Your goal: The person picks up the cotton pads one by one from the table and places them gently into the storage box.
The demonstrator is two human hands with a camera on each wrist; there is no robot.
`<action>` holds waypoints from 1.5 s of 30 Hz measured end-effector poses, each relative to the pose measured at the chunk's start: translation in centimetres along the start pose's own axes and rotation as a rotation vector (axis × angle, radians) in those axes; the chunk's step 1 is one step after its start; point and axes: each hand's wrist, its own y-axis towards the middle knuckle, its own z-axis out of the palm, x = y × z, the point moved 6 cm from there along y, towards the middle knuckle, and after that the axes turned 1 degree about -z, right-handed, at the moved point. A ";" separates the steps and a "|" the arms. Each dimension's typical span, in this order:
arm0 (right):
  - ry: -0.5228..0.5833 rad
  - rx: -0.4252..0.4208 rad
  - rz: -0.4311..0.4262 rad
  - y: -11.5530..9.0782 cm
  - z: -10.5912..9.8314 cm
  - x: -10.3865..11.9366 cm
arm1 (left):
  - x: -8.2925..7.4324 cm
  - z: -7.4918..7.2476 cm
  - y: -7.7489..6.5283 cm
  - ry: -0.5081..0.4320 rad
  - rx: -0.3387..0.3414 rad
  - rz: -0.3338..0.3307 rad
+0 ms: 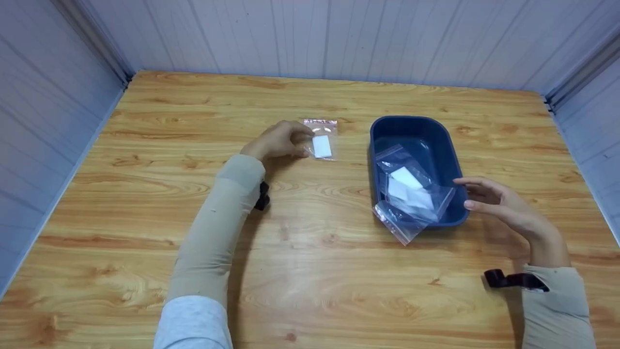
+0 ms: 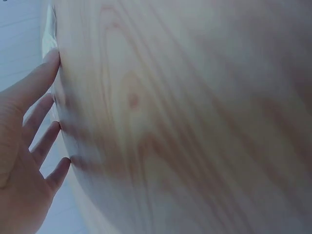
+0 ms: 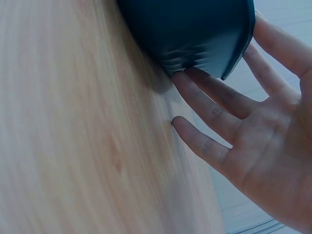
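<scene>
A small clear zip bag [image 1: 333, 130] with a white rectangular piece [image 1: 321, 146] inside lies flat on the table. My left hand [image 1: 280, 139] is at its left edge, thumb and fingers apart and slightly bent. In the left wrist view the fingers [image 2: 44, 141] spread down to the table, and a sliver of the bag shows by the thumb. A dark blue plastic bin [image 1: 457, 167] holds several clear bags [image 1: 411, 194] with white pieces; one bag hangs over its front rim. Fingertips of my right hand [image 1: 508, 206] touch the bin's right side, the fingers loosely spread.
The wood-patterned table [image 1: 310, 281] is bounded by pale panelled walls [image 1: 300, 39] at the back and sides. Dark wrist straps [image 1: 516, 280] sit on both sleeves. The bin stands right of the single bag, with bare tabletop between them.
</scene>
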 end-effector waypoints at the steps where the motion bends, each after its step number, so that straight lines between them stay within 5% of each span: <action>1: 0.000 0.001 0.000 0.0 0.0 0.0 | 0.1 0.0 0.0 0.003 -0.008 0.005; 24: 0.003 -0.003 -0.022 0.0 -0.1 -0.1 | 0.0 0.0 -0.2 0.023 -0.073 0.014; 34: -0.021 0.003 -0.015 0.0 -0.1 0.1 | -0.8 -0.8 -0.9 -0.037 -0.110 0.042; 45: -0.015 0.009 -0.036 0.4 0.0 0.1 | -1.6 -1.4 -1.8 -0.051 -0.221 0.084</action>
